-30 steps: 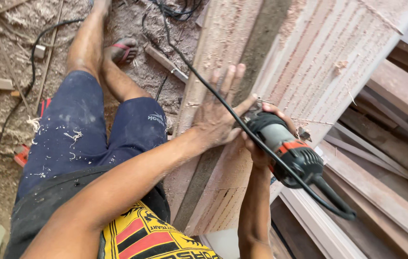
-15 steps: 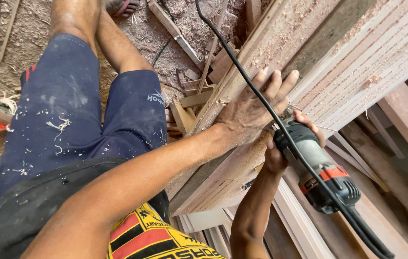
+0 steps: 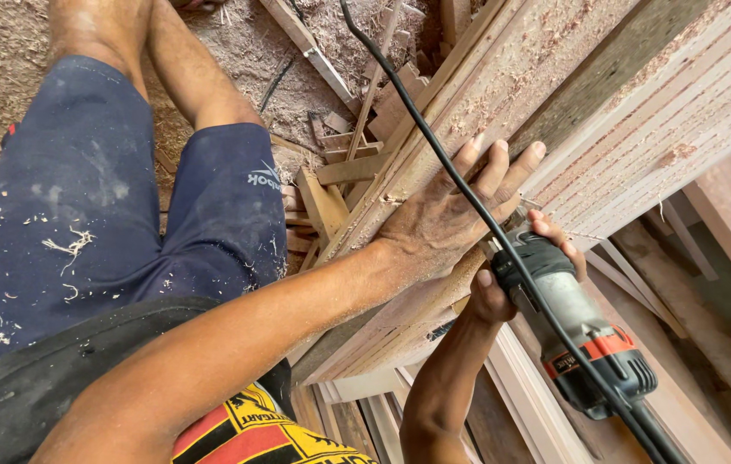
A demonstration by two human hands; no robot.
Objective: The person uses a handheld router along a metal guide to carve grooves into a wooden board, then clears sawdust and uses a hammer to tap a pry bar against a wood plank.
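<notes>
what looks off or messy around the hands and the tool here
The black cord of the power tool runs right across the back of the left hand, which presses on the wooden boards. Sawdust covers the boards, and wood scraps lie scattered on the ground.

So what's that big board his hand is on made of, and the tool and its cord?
The board looks like raw, unpainted wood: pale grain lines, shavings stuck on it. The power tool seems to be grey metal with black and orange plastic, slightly shiny. The cord looks like black rubber or plastic; I cannot tell which.
</notes>
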